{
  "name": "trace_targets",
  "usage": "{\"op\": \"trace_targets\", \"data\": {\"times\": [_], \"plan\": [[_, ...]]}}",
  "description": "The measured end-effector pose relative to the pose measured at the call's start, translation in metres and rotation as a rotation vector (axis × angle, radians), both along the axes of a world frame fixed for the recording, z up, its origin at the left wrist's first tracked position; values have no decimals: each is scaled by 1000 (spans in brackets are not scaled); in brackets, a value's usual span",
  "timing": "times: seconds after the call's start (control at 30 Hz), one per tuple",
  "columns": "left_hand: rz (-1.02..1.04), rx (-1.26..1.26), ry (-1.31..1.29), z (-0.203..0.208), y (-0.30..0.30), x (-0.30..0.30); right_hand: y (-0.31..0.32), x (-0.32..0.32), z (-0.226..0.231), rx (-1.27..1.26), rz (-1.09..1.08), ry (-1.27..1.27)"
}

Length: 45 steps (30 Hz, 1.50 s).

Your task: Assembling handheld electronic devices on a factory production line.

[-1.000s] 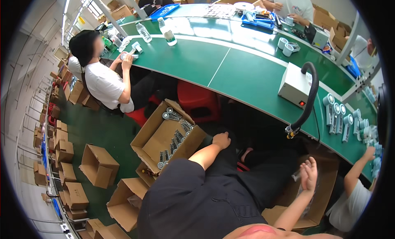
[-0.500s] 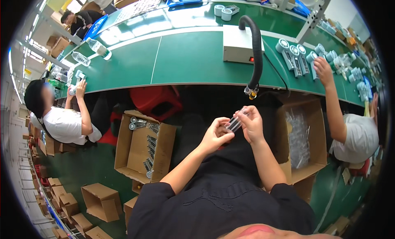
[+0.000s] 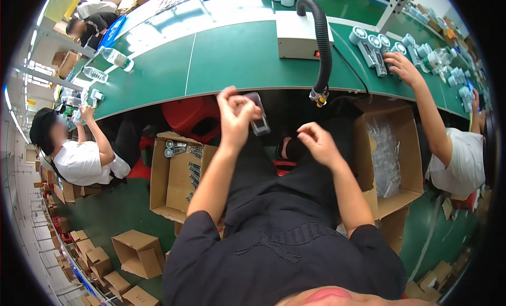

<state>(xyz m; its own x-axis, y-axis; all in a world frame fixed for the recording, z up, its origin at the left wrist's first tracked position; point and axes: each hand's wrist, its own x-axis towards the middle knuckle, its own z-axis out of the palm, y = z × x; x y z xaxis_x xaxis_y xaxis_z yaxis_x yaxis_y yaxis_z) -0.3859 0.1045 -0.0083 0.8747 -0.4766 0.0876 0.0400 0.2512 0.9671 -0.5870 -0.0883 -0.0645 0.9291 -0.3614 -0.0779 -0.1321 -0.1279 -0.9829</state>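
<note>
My left hand (image 3: 236, 119) is raised just in front of the bench edge, its fingers curled. Against those fingers, a clear plastic rectangular case (image 3: 259, 116) hangs tilted. It is slightly blurred, and the exact grip is partly hidden behind the fingers. Apart from it, over my right thigh, my right hand (image 3: 319, 144) is loosely bent with the fingers apart, and nothing shows in it. Above and between the hands, a black flexible hose (image 3: 322, 48) with a yellow-tipped nozzle comes down from a white box-shaped machine (image 3: 298, 45) on the bench.
A carton (image 3: 171, 193) of small grey-and-silver parts stands at left; another carton (image 3: 403, 193) of clear plastic pieces at right. Co-workers sit on both sides, one reaching toward light-blue round-headed devices (image 3: 374, 42) on the green bench (image 3: 226, 58). Bottles (image 3: 117, 58) stand at the bench's left.
My hands have separated. The left has moved up and left with the clear case beside its fingers; the right has come away from it. The view has shifted, so the bench sits higher.
</note>
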Motion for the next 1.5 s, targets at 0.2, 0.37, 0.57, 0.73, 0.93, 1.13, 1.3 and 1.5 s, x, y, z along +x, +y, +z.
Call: {"op": "trace_targets", "data": {"times": [0.2, 0.37, 0.57, 0.73, 0.93, 1.13, 1.3, 1.5], "plan": [[248, 816, -626, 51, -36, 114, -98, -2, -84, -462, -426, 81], [210, 1196, -696, 29, -66, 170, -100, -6, -121, -700, -488, 112], [280, 1138, -618, 28, -54, 157, -115, -10, -126, -497, -578, 150], [388, 324, -1302, -17, -16, 48, -152, 3, -133, -539, -456, 267], [-80, 1340, -828, -237, 36, -25, -142, 26, -147, -927, -511, 347], [-333, 1609, -495, -251, 0, -34, -148, 27, -148, -967, -472, 411], [-447, 1670, -626, -262, 3, -38, -155, 14, -153, -917, -496, 465], [-361, 1802, -559, -244, 0, 7, -157, 15, -148, -936, -463, 508]]}}
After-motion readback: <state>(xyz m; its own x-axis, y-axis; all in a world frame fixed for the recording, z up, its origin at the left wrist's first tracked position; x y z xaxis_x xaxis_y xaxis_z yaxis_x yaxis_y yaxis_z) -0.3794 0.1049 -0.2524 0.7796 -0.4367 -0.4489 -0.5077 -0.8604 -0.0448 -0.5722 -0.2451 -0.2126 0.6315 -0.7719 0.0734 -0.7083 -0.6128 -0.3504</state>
